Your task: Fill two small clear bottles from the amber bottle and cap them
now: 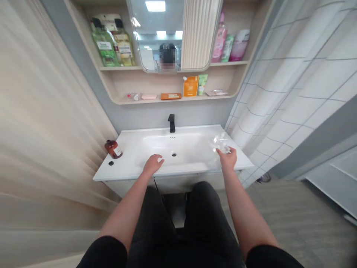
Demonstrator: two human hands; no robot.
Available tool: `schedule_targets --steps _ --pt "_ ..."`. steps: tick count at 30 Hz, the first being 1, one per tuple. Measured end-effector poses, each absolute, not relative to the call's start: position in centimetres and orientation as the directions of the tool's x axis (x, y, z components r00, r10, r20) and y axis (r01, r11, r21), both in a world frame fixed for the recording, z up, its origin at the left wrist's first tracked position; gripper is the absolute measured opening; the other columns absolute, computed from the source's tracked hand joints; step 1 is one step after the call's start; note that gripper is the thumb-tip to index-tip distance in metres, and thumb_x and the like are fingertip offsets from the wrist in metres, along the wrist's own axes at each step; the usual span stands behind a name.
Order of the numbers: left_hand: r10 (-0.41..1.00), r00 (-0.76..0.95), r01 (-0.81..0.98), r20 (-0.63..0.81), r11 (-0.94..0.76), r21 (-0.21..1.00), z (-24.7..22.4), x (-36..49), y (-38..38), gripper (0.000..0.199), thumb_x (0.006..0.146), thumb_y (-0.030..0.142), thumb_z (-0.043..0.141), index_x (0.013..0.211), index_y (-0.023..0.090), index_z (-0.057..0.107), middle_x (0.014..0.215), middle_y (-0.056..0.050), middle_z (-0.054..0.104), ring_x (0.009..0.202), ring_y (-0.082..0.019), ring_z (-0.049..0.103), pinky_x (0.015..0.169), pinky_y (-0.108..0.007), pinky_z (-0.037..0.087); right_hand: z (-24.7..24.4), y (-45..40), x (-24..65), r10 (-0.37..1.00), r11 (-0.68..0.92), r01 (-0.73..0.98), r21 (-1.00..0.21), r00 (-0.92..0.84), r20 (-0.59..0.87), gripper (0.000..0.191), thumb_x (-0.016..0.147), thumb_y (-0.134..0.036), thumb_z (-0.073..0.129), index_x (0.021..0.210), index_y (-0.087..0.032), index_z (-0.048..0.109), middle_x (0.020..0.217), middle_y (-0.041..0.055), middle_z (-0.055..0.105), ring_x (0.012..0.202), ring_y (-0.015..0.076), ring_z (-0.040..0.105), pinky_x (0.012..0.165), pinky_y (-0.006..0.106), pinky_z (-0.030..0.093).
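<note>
My right hand [228,159] is closed on a clear, see-through object [221,143] above the right side of the white washbasin [192,149]. The object's outline is blurred, so I cannot tell its exact kind. Over the basin's front left part hovers my left hand [153,163], thumb apart from the bent fingers and nothing seen in it. A brown bottle [113,149] with a white label stands on the counter's left end. In front of it lies a small round black piece [111,163].
A black faucet [171,123] rises behind the drain [174,154]. Above hangs a mirror cabinet [175,33] with shelves of bottles, an orange pouch [190,86], a green tube [202,85] and an orange packet [171,96]. Curtains [41,111] flank the left side; a checked curtain [279,85] hangs right.
</note>
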State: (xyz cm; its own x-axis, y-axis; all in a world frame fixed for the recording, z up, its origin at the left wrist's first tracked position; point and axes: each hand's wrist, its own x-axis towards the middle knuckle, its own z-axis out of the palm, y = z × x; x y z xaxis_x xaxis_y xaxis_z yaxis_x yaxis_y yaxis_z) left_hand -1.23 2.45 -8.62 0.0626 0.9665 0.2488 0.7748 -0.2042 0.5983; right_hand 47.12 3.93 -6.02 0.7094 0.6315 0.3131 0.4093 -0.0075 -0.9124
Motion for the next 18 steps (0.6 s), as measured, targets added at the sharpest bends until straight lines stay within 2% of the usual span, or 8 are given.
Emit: schedule_targets --steps 4,10,15,18 --pt "0.971 0.031 0.763 0.236 -0.175 0.622 -8.4 -1.0 2.8 0.023 0.093 0.035 0.076 0.111 0.023 0.082 0.128 -0.013 0.078 0.126 -0.034 0.072 0.119 -0.051 0.053 -6.5 4.5 52.1 0.552 -0.05 0.471 -0.881 0.748 0.369 0.087 0.057 -0.067 0.093 0.122 -0.017 0.063 0.117 0.0162 0.073 0.108 0.0369 0.068 0.104 0.055 0.055" --pt "0.974 -0.013 0.747 0.226 -0.141 0.65 -7.7 -1.2 2.3 0.026 0.083 0.017 0.075 0.106 0.025 0.083 0.124 -0.01 0.079 0.126 -0.034 0.072 0.12 -0.05 0.053 -8.1 6.0 53.8 0.593 -0.081 0.484 -0.871 0.726 0.348 0.083 0.055 -0.067 0.094 0.113 -0.02 0.059 0.115 0.0151 0.07 0.112 0.0387 0.067 0.108 0.059 0.053" --pt "0.975 -0.02 0.735 0.22 -0.135 0.664 -7.3 -1.2 2.3 0.029 0.081 0.01 0.069 0.102 0.025 0.083 0.123 -0.009 0.08 0.126 -0.033 0.073 0.121 -0.051 0.053 -8.0 6.6 53.4 0.637 -0.133 0.49 -0.862 0.708 0.304 0.086 0.059 -0.064 0.095 0.122 -0.02 0.057 0.122 0.0211 0.069 0.117 0.0403 0.066 0.108 0.056 0.053" --pt "0.968 -0.026 0.725 0.25 -0.154 0.672 -7.3 -1.1 2.2 0.029 0.082 0.01 0.068 0.102 0.025 0.082 0.123 -0.009 0.08 0.126 -0.032 0.073 0.123 -0.051 0.052 -6.8 5.6 52.7 0.601 -0.075 0.551 -0.831 0.69 0.403 0.092 0.064 -0.07 0.092 0.13 -0.016 0.055 0.135 0.0269 0.064 0.131 0.0436 0.06 0.116 0.06 0.048"
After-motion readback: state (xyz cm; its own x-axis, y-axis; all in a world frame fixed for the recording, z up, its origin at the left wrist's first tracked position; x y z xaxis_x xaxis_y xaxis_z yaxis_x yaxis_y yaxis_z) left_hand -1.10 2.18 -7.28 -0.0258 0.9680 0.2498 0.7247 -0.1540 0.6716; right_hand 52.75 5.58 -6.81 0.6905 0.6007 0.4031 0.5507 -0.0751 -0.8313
